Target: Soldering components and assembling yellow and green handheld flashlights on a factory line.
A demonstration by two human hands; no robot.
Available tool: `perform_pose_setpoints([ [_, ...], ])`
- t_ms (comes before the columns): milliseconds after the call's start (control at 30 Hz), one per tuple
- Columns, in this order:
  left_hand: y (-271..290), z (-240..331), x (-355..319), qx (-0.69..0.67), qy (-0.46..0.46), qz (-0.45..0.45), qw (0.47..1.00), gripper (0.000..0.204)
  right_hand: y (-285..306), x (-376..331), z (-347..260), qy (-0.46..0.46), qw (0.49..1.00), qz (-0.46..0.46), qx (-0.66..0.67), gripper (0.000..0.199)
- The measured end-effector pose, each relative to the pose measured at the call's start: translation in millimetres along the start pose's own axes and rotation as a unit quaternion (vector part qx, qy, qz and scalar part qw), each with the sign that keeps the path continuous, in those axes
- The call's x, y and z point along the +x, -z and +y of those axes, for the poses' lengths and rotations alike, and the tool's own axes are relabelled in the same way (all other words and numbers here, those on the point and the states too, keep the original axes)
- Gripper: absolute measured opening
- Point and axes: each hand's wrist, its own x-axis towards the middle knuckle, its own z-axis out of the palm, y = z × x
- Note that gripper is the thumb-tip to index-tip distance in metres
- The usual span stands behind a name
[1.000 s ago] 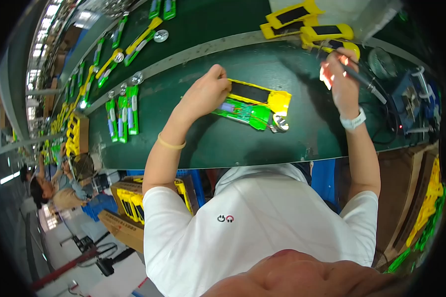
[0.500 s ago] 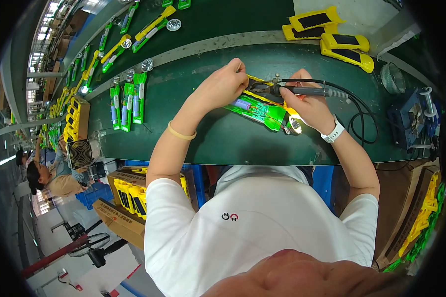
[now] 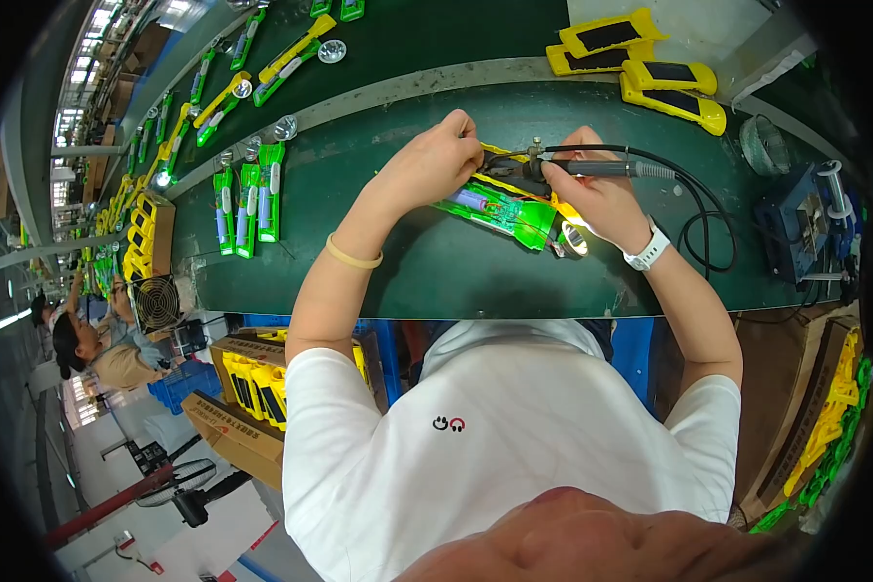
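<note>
Both hands closer on the green torch body (image 3: 500, 211) now — right hand (image 3: 597, 199) fisted on soldering iron (image 3: 592, 169), left hand (image 3: 441, 160) pinching wire; keep tip steady.

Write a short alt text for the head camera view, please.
The right hand holds a soldering iron to an open green flashlight steadied by the left hand on a green workbench. Yellow casings lie behind.

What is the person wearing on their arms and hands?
No gloves on either hand. The left hand has a thin yellowish band round its wrist. The right hand has a white watch. Short white sleeves leave both forearms uncovered.
</note>
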Motion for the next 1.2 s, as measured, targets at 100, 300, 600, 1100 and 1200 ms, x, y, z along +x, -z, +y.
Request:
perform_pose_setpoints([
  [100, 0, -1, 0, 0.001, 0.007, -0.005, 1.000, 0.005, -3, -1, 3, 0.032, 0.999, 0.037, 0.022, 0.025],
  [300, 4, 7, 0, 0.008, 0.034, -0.026, 0.999, 0.008, -3, -4, -3, -0.007, 0.999, 0.016, 0.038, 0.025],
  [600, 5, 9, -4, 0.020, 0.021, -0.017, 0.999, 0.007, 44, -52, 15, -0.060, 0.945, 0.180, 0.265, 0.013],
  [1100, 7, 10, 0, 0.029, 0.006, -0.037, 0.999, 0.007, 44, -99, 34, -0.071, 0.885, 0.372, 0.269, 0.014],
  [1200, 7, 11, 0, 0.031, 0.000, -0.042, 0.999, 0.007, 44, -101, 35, -0.076, 0.886, 0.374, 0.263, 0.014],
])
